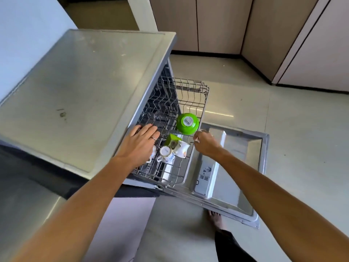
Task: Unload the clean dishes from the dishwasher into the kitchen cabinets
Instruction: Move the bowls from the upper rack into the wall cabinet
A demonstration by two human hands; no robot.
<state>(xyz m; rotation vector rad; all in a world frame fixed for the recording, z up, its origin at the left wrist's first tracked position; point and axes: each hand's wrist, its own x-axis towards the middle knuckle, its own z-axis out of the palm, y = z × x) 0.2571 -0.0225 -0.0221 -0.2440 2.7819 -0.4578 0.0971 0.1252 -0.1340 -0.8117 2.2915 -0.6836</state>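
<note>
The wire upper rack (190,95) of the dishwasher stands partly pulled out over the open door (243,167). In it a green bowl (187,123) lies upside down with a barcode sticker on its base. Beside it are a green cup (171,138) and white patterned cups (166,153), one more (182,148) to their right. My left hand (140,144) hovers flat over the rack's near left part, fingers spread, holding nothing. My right hand (204,143) is closed on the rack's front rim, next to the bowl.
A steel countertop (75,91) covers the dishwasher on the left. Beige cabinet doors (217,23) line the far wall and right side. The tiled floor (302,138) lies open to the right. My bare foot (216,220) stands just below the door's edge.
</note>
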